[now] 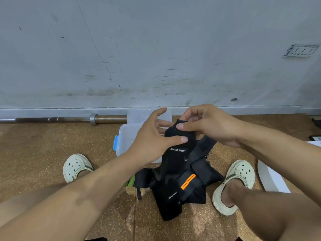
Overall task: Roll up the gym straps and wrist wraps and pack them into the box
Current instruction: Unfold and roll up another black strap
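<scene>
The right hand's grip (206, 124) is a pinch: thumb and curled fingers clamp the top end of a black wrist wrap (177, 146), which is lifted clear of the floor and hangs down toward the pile. The left hand (152, 140) lies against the wrap's left side, its thumb pressed to the cloth just below the right thumb and its other fingers spread and loosely bent behind; whether those fingers touch the cloth cannot be told.

The remaining straps (182, 185) lie in a loose black heap on the floor between the person's two pale clogs, one band marked with orange stripes (188, 181). The clear plastic box (125, 140), with a blue latch on its side, stands open on the floor just behind the heap, near the wall and beside the end of a barbell (93, 119).

The wrap looks light, soft and limp, so it droops wherever it is unsupported and is likely to unroll if released. The sound place to take it appears to be the free top end, held taut between both thumbs, so the first turn starts tight. The woven surface should give good friction, and nothing here appears fragile.
</scene>
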`<state>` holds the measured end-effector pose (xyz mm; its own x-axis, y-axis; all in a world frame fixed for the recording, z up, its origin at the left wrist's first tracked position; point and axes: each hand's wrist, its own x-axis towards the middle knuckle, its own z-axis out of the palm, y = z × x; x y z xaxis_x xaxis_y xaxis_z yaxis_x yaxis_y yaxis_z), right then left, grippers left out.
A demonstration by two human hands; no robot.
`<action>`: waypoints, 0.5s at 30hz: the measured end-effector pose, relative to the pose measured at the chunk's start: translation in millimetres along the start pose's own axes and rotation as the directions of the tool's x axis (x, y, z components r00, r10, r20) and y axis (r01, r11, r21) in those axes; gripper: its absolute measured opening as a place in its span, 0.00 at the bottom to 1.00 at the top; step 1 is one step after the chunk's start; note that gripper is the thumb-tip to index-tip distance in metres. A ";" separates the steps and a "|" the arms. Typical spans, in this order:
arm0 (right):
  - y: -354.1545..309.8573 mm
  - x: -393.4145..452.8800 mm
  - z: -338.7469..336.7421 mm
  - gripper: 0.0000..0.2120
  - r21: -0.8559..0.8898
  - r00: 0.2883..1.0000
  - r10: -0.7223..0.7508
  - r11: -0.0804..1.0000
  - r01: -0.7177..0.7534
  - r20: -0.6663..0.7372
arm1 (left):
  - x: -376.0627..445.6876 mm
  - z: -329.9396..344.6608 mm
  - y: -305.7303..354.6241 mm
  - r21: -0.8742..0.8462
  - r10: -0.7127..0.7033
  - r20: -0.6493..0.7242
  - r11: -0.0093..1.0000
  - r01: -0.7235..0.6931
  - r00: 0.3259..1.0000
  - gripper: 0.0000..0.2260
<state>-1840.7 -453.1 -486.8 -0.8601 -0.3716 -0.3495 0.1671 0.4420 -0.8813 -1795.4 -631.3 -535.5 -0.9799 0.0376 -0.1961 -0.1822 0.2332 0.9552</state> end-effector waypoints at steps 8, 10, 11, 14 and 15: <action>-5.3 -1.6 -2.8 0.10 0.686 0.979 0.168 0.700 -0.200 0.114 | -19.6 17.5 -2.1 -0.087 0.144 -0.021 0.986 -0.145 0.989 0.25; -6.6 -2.8 0.4 0.10 0.696 0.982 0.140 0.694 -0.187 0.124 | -17.5 15.2 0.9 -0.090 0.164 -0.037 0.982 -0.167 0.986 0.18; -6.8 -2.6 1.3 0.11 0.662 0.986 0.125 0.731 -0.166 0.110 | -15.5 13.3 2.1 -0.096 0.165 -0.046 0.981 -0.168 0.985 0.16; -5.6 -2.2 -0.1 0.17 0.424 0.998 0.068 0.903 -0.066 0.011 | -9.5 5.5 3.7 -0.167 0.113 -0.068 0.978 -0.123 0.991 0.17; -5.3 -2.5 -0.6 0.20 0.350 0.998 0.050 0.936 -0.039 -0.023 | -8.1 3.2 4.3 -0.186 0.087 -0.060 0.978 -0.097 0.994 0.18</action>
<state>-1839.7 -453.9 -481.1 -0.8614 -0.3302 -0.3860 0.3589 0.1422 -0.9225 -1788.0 -627.5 -530.5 -0.9952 -0.0004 -0.0983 -0.0983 0.0432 0.9942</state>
